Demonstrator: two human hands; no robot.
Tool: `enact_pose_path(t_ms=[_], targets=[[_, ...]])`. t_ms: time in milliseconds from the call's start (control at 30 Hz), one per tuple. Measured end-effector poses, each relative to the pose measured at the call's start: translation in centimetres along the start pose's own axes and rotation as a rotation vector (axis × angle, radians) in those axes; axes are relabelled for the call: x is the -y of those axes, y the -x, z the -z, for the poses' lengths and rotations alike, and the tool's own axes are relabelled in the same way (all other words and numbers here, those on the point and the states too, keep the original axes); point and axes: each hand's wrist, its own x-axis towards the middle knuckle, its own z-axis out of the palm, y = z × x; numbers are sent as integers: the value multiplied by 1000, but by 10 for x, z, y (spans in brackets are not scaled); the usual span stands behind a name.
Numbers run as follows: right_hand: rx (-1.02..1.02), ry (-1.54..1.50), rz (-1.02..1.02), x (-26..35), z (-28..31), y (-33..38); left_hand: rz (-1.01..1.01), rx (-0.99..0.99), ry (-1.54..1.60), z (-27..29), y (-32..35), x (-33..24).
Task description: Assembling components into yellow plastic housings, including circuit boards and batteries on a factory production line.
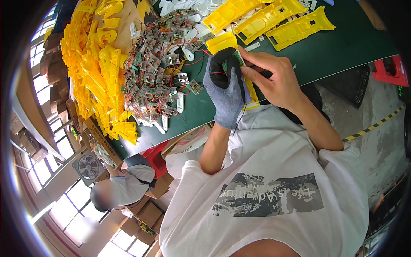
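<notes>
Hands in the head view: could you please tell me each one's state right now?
Left hand, gloved: closed on a yellow plastic part.
Right hand, bare: partly closed at the part's edge; whether it pinches anything cannot be told.

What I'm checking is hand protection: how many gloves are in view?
1: a grey glove with black fingers, on the person's left hand. The right hand is bare. The co-worker's hands cannot be made out, so others may be hidden.

Lettering [270, 195] on white shirt [267, 154], perhaps carton [102, 142]
</notes>
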Motion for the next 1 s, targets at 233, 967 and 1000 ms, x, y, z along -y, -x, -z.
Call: enact_pose_path(t_ms=[233,967,1000], targets=[[48,105,48,7,13,-5,-116,-2,8,-9,2,1],[-2,-459,-208,-4,7,-5,89,117,383,5,-9,10],[20,-435,-182,-3,7,-8,144,127,397,6,-12,7]])
